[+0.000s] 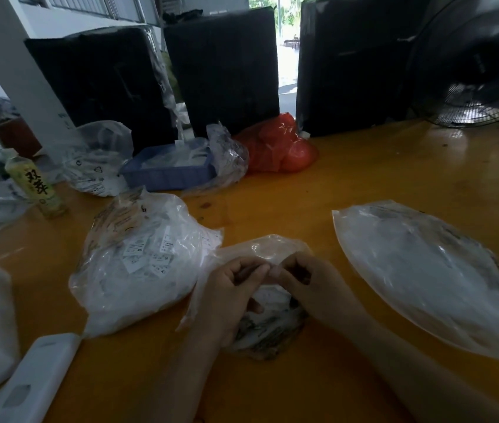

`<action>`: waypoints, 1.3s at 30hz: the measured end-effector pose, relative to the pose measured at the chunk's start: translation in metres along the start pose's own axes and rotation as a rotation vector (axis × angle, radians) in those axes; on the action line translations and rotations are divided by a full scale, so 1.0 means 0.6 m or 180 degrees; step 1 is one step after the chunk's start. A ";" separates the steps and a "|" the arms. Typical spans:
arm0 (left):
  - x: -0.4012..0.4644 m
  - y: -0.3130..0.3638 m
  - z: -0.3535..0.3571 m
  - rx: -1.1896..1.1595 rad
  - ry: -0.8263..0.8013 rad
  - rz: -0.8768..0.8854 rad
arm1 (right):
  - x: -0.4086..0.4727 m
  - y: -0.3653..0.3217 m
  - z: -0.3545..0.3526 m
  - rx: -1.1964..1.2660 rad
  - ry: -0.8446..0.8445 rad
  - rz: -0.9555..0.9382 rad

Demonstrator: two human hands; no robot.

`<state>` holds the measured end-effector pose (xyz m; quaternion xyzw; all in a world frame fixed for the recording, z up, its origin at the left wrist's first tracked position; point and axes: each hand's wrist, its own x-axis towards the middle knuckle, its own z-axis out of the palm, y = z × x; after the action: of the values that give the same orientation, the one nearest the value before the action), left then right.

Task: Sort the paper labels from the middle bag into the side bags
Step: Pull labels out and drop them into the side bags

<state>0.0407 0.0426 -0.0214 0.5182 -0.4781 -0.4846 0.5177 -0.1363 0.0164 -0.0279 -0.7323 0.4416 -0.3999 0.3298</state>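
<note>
left hand (232,288) curled, pinching middle bag (268,248) | right hand (309,285) curled, pinching same bag; fingertips meeting

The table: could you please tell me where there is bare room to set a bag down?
Bare wood lies between the red bag and the right bag, and along the near edge below both hands. The left side is crowded: left bag, bottle, blue tray.
</note>
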 end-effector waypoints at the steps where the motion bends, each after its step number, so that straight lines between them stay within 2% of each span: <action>1: 0.001 0.001 -0.001 -0.0054 0.0052 -0.0009 | 0.000 -0.001 0.000 -0.0113 0.0065 -0.0039; 3: 0.004 0.001 -0.003 -0.0310 0.0130 -0.0088 | 0.002 0.003 0.000 -0.0829 0.0090 -0.0154; 5: 0.007 0.000 -0.004 -0.0639 0.0177 -0.0170 | 0.001 0.009 0.001 -0.1581 -0.0215 -0.0140; 7: 0.009 -0.003 -0.005 -0.0879 0.0194 -0.0199 | -0.001 0.014 0.007 -0.1977 -0.0562 -0.0065; 10: 0.011 -0.008 -0.005 -0.1154 0.0147 -0.0217 | -0.005 0.010 0.012 -0.2051 -0.0541 -0.0228; 15: 0.013 -0.010 -0.007 -0.1417 0.0197 -0.0257 | -0.005 0.008 0.007 -0.1675 -0.0225 -0.0233; 20: 0.015 -0.013 -0.006 -0.1506 0.0229 -0.0286 | -0.006 0.007 0.014 -0.1991 -0.0569 -0.0130; 24: 0.015 -0.010 -0.008 -0.1601 0.0255 -0.0341 | -0.004 0.000 0.009 -0.1456 -0.0239 -0.0063; 29: 0.017 -0.007 -0.010 -0.1746 0.0257 -0.0435 | 0.001 -0.003 -0.021 0.0297 0.0518 0.0855; 33: 0.017 -0.007 -0.008 -0.1746 0.0260 -0.0459 | 0.007 -0.002 -0.039 0.1530 0.0595 0.1170; 39: 0.017 -0.010 -0.007 -0.1727 0.0256 -0.0452 | 0.005 0.005 -0.034 0.1597 0.0623 0.0943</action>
<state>0.0455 0.0326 -0.0274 0.4117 -0.2725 -0.6089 0.6208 -0.1544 0.0101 -0.0204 -0.5137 0.4607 -0.5126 0.5110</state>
